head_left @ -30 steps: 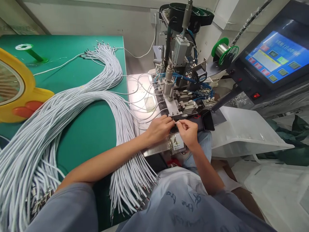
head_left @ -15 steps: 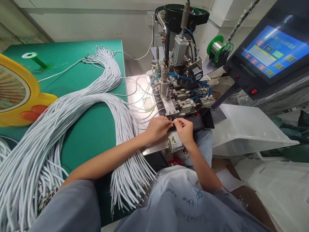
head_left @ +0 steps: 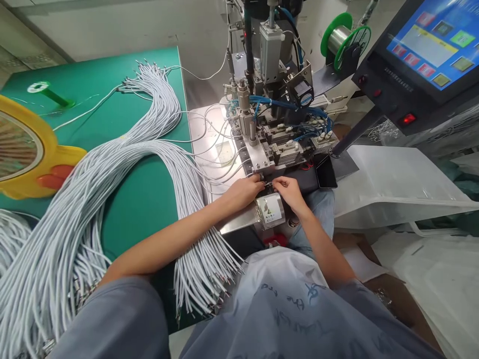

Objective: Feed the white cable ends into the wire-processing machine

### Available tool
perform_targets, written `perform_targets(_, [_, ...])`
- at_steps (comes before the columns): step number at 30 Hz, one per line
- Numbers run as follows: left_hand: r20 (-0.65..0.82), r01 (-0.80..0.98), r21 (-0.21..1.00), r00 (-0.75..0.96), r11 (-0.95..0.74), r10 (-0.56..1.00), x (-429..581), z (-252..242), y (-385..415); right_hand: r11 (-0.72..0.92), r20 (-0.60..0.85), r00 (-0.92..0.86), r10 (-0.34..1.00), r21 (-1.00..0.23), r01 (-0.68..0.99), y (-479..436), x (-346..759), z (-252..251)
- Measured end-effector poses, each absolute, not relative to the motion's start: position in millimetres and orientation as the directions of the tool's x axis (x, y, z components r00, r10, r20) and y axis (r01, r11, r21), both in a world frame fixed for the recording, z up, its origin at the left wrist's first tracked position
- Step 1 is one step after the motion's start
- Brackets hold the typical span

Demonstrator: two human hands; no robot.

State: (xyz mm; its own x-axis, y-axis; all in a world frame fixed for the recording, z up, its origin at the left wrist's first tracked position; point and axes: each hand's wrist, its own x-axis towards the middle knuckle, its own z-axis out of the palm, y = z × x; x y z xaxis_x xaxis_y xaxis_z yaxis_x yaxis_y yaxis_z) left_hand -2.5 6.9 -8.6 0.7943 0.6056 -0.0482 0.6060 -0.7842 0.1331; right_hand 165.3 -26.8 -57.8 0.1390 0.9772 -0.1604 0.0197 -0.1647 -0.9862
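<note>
My left hand (head_left: 243,192) is closed at the front edge of the bench machine (head_left: 258,149), its fingers pinched around the end of a white cable. Close on its right, my right hand (head_left: 291,192) has thumb and forefinger pinched together. A small light-coloured piece shows in the narrow gap between my fingertips, too tiny to make out. Just below the hands sits a shiny metal part with a white label (head_left: 270,209). Several loose white cables run from the bundle (head_left: 149,144) to the machine's left side. My left forearm lies across the bundle's hanging ends.
The bundle spreads over a green table (head_left: 130,194). A yellow fan (head_left: 56,164) and a green spool (head_left: 56,94) stand at left. Right of the machine are a wire reel (head_left: 342,41), a touch screen (head_left: 430,45), a black bin (head_left: 326,170) and a white plastic tray (head_left: 396,174).
My view has shifted, so the machine sits higher and slightly left. My fingertips have moved slightly apart, and both hands remain at the machine's front edge.
</note>
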Motion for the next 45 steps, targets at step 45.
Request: perform_targets(45, [-0.099,0.814,-0.076,0.569,-0.576,0.817,-7,8,-14,0.142,0.290,0.311,0.905,-0.895,0.423,-87,148,-33])
